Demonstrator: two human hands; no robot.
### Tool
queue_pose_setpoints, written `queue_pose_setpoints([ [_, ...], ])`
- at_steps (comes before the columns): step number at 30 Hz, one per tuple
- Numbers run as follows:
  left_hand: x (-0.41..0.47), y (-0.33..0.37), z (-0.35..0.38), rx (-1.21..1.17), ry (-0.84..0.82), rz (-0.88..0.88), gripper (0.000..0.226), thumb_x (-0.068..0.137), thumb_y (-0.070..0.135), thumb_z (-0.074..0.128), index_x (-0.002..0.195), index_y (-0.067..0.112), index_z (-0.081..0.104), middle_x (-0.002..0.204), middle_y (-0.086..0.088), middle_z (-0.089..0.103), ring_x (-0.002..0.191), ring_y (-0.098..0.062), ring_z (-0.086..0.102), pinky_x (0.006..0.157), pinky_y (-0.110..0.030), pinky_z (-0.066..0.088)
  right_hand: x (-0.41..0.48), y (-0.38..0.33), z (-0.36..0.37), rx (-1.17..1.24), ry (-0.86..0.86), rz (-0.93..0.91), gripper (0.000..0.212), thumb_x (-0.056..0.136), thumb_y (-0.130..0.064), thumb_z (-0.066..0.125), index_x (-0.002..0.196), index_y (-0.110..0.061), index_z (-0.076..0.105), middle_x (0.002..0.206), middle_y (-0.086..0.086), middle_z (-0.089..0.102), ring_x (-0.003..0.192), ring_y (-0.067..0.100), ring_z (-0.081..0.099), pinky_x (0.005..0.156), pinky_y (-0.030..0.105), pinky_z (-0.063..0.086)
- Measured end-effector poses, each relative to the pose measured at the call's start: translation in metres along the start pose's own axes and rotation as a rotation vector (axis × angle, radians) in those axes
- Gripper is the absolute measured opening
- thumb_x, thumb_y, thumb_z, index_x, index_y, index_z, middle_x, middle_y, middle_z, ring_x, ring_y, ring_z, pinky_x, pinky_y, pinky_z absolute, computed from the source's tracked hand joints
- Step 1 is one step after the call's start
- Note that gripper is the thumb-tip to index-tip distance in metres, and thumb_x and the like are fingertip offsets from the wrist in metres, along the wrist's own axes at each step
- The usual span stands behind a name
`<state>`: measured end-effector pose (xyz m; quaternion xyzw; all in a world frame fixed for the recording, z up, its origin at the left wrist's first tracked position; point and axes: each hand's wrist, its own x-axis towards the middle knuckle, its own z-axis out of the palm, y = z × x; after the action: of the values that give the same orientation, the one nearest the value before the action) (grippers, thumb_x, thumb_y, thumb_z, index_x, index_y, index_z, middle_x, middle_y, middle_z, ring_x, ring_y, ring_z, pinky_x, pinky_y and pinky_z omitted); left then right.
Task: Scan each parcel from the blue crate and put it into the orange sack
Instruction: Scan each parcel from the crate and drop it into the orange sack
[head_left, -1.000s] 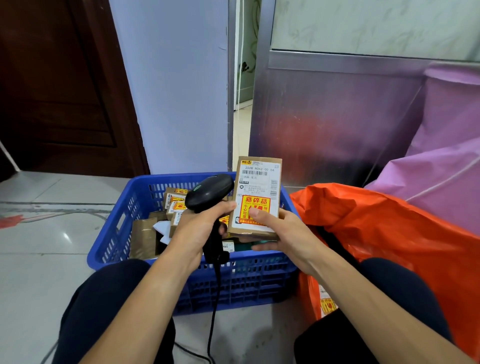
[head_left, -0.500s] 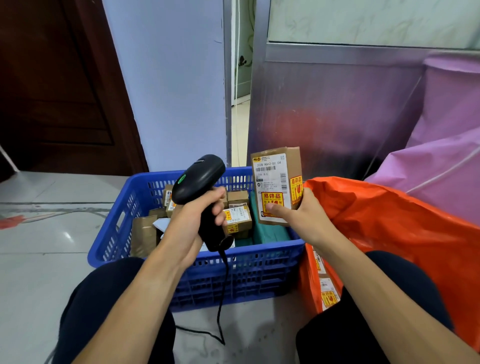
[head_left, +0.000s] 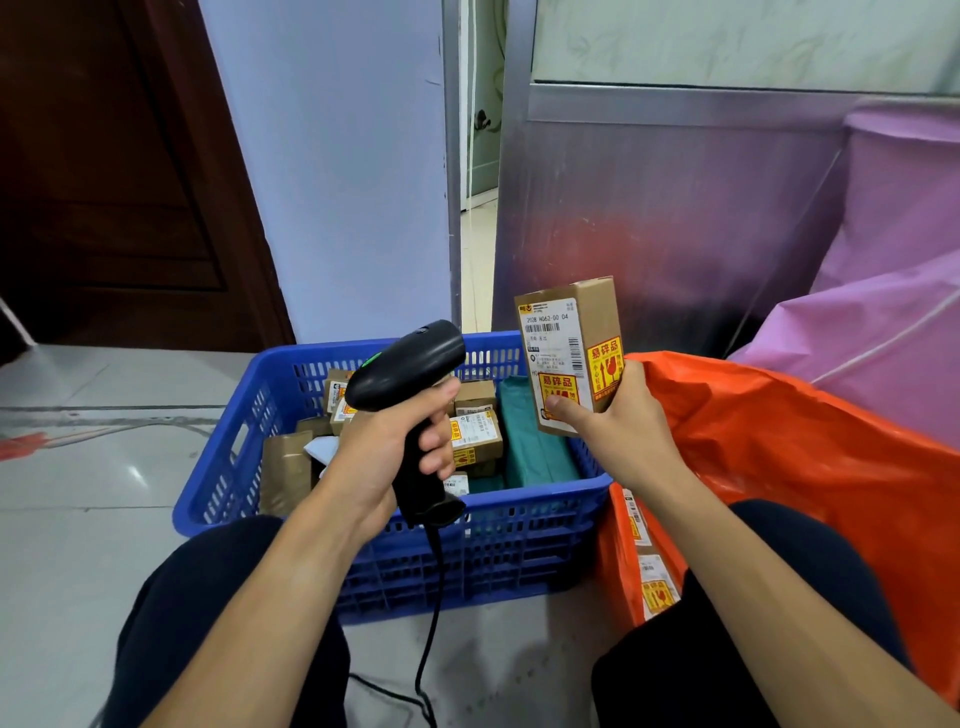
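At centre frame the left hand (head_left: 387, 441) is wrapped around the grip of a black handheld barcode scanner (head_left: 410, 395), its fingers (head_left: 435, 451) curled fully closed on the handle and its head tilted toward the upper right. A black cable (head_left: 427, 613) hangs from the handle's base down to the floor. Just right of centre, the right hand (head_left: 618, 421) holds a small cardboard parcel (head_left: 569, 353) upright by its lower end, thumb on the labelled front and the other fingers behind it. The parcel carries a white shipping label with a barcode and yellow fragile stickers, and sits above the right edge of the blue crate (head_left: 498, 530), beside the mouth of the orange sack (head_left: 779, 457). The crate stands on the tiled floor (head_left: 78, 519) between the person's knees and contains more cardboard parcels (head_left: 475, 434) and a green soft package (head_left: 530, 447). In the sack's opening at lower right, labelled parcels (head_left: 655, 587) show. A purple sack (head_left: 883, 291) fills the right edge.
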<state>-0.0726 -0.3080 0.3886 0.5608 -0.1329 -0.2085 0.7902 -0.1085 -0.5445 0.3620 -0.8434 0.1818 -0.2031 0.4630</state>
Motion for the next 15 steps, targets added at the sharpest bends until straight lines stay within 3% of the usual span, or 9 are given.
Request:
queue_pose_setpoints([
  [4,0.0009,-0.0017,0.0006,0.015,-0.027,-0.010,0.038,0.086,0.032,0.079,0.067,0.018,0.050,0.056,-0.001,0.036,0.045,-0.015,0.036,0.051,-0.029,0.040,-0.0003,-0.0006,-0.0006,0.005,0.007,-0.007,0.052,0.085,-0.040,0.082,0.120,-0.026,0.047,0.114,-0.012,0.068,0.103,0.010,0.067,0.080,0.030,0.056],
  [9,-0.0002,-0.0032,0.0021,0.046,-0.012,-0.031,0.035,0.084,0.031,0.076,0.064,0.019,0.051,0.057,-0.001,0.037,0.047,-0.016,0.035,0.053,-0.029,0.040,-0.0015,-0.0019,-0.0029,-0.003,0.032,-0.012,0.053,0.085,-0.042,0.081,0.122,-0.026,0.047,0.116,-0.012,0.068,0.105,0.012,0.066,0.085,0.033,0.056],
  [15,-0.0019,-0.0057,0.0033,0.064,-0.022,-0.049,0.032,0.086,0.029,0.076,0.063,0.021,0.055,0.058,-0.002,0.036,0.049,-0.017,0.035,0.055,-0.031,0.039,-0.0034,-0.0047,-0.0048,0.003,0.040,-0.016,0.053,0.086,-0.040,0.081,0.123,-0.023,0.048,0.116,-0.010,0.068,0.104,0.011,0.066,0.076,0.022,0.050],
])
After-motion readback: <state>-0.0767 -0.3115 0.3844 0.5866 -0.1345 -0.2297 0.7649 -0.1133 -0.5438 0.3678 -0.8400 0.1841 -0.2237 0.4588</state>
